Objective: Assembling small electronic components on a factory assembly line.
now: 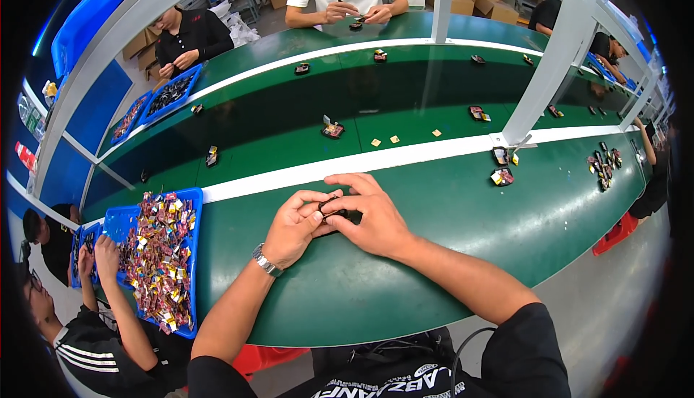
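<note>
My left hand (pixel 290 230), with a metal watch on its wrist, is closed around a small black plastic part (pixel 353 215) above the green table. From the other side, my right hand (pixel 377 219) grips the same part, its thumb and fingertips pressed against it. Fingers cover most of the piece, so its exact kind is hidden. To the left of my hands stands a blue tray (pixel 196 253) heaped with small reddish pieces (pixel 160 260) that have yellow and white bits.
Beyond a white rail (pixel 289 167), a green conveyor belt (pixel 267 134) carries scattered small assemblies (pixel 332 129). Two black-cased pieces (pixel 501 176) lie right of me, near a white post (pixel 546 73). A co-worker's hand (pixel 107 257) reaches by the tray; other people sit across.
</note>
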A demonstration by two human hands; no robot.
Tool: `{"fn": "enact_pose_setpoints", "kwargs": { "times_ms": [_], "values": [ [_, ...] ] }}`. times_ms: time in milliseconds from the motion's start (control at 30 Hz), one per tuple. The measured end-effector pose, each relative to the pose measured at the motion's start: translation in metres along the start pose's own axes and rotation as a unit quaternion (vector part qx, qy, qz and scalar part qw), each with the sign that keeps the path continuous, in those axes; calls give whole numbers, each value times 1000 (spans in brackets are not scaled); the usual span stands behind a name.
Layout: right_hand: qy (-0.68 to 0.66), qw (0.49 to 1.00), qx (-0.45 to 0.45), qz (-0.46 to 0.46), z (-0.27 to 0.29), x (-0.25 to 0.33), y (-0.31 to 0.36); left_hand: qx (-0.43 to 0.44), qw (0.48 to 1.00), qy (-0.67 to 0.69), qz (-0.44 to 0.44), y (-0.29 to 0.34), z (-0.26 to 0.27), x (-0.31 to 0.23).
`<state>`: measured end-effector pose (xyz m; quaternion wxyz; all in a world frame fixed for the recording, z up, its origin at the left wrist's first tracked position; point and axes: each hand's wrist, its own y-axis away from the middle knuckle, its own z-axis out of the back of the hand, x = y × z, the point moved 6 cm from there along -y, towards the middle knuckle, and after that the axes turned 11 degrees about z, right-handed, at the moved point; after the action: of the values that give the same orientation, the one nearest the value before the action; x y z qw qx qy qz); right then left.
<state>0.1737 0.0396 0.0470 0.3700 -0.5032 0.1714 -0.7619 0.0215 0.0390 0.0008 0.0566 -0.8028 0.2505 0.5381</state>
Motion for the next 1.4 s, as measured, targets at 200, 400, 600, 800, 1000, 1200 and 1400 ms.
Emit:
{"fn": "enact_pose_setpoints", "kwargs": {
  "times_ms": [200, 400, 600, 800, 1000, 1200, 1400],
  "values": [
    [-15, 1000, -8, -16, 0, -6, 5, 20, 999, 26, 13, -2, 5, 5],
    [-122, 991, 5, -61, -13, -18, 6, 7, 1000, 18, -22, -1, 6, 3],
    [-45, 999, 16, -20, -7, -8, 0, -28, 999, 23, -4, -2, 7, 5],
    [84, 989, -27, 115, 1, 8, -7, -29, 999, 23, 8, 0, -1, -1],
    [140, 978, -19, 151, -2, 20, -8, -31, 999, 28, 17, 1, 3, 0],
    [170, 973, -13, 158, -3, 18, -7, -28, 999, 31, 23, 1, 0, 1],
    [208, 965, -31, 156, -7, 16, -5, -43, 999, 4, 22, 1, -3, 0]
  ]
}}
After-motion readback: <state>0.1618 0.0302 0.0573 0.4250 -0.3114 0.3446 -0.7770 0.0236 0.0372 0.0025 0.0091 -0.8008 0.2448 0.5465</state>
